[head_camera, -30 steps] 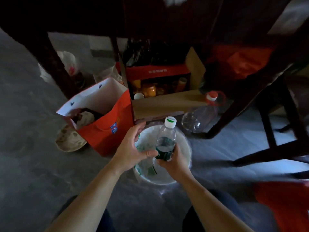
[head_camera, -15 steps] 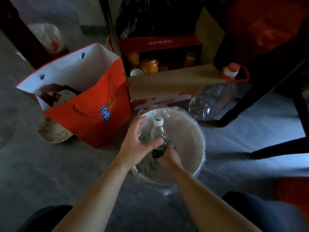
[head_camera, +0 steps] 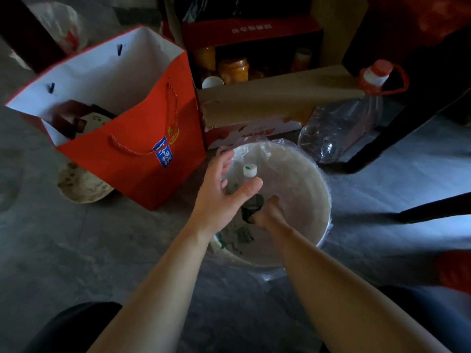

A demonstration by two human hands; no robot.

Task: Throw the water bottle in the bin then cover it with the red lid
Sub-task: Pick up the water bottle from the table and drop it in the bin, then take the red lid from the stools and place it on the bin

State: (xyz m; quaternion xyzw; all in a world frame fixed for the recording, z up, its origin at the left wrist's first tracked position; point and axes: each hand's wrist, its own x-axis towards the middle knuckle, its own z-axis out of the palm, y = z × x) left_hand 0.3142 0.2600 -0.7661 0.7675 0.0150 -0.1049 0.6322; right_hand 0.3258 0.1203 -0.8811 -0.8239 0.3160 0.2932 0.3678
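A small clear water bottle (head_camera: 251, 182) with a white cap and a dark green label stands upright inside the white bin (head_camera: 317, 189), which is lined with a clear plastic bag. My right hand (head_camera: 267, 212) reaches down into the bin and grips the bottle's lower part at the label. My left hand (head_camera: 221, 194) hovers over the bin's left rim with fingers spread, its thumb in front of the bottle's neck, holding nothing. A red thing (head_camera: 455, 271) that may be the lid lies at the right edge, only partly in view.
A red paper gift bag (head_camera: 142, 138) stands left of the bin, with a dirty bowl (head_camera: 79, 184) behind it. A cardboard box (head_camera: 267, 103) with jars sits beyond the bin. A large empty oil jug (head_camera: 341, 126) and dark chair legs (head_camera: 407, 133) lie to the right.
My right hand has lowered the bottle deeper into the bin. My left hand has come off the bottle and opened. The view has moved closer and lower.
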